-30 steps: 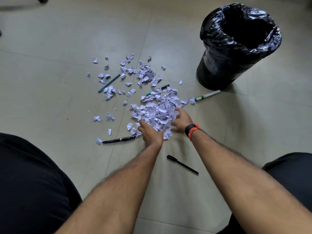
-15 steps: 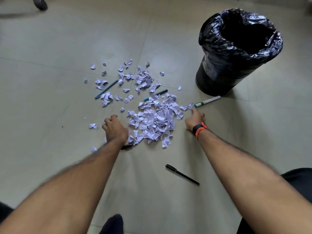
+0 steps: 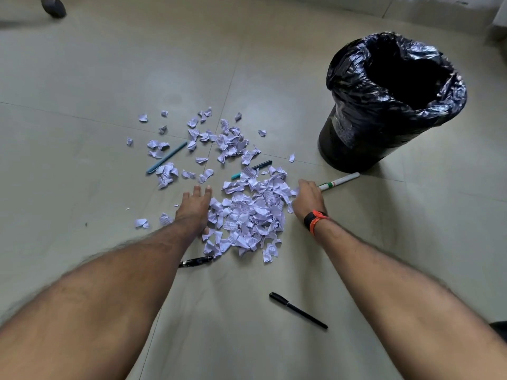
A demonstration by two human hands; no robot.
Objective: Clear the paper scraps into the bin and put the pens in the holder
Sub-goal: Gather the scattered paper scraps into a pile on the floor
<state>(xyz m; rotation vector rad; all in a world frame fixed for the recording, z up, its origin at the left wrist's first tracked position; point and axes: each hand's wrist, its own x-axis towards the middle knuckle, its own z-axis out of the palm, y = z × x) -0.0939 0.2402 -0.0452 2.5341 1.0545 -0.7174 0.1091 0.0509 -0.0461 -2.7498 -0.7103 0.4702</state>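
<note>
A heap of torn white paper scraps (image 3: 248,212) lies on the tiled floor, with looser scraps (image 3: 227,141) scattered behind it. My left hand (image 3: 193,207) rests flat at the heap's left edge, fingers spread. My right hand (image 3: 308,200) cups the heap's right edge, holding nothing. Pens lie around: a teal pen (image 3: 166,157) far left, a dark pen with teal end (image 3: 252,169) partly under scraps, a white and green marker (image 3: 340,181) just right of my right hand, a black pen (image 3: 196,261) partly under my left forearm, and a thin black pen (image 3: 297,309) nearest me. No pen holder is in view.
A black bin lined with a black plastic bag (image 3: 395,105) stands open at the right rear, beyond the marker. A dark rounded object (image 3: 53,6) sits at the far top left. Bare floor tiles surround the heap.
Both hands spread apart from the heap's near edge to its left and right sides. The left hand then slid in toward the heap, off the black pen. The view shifted slightly.
</note>
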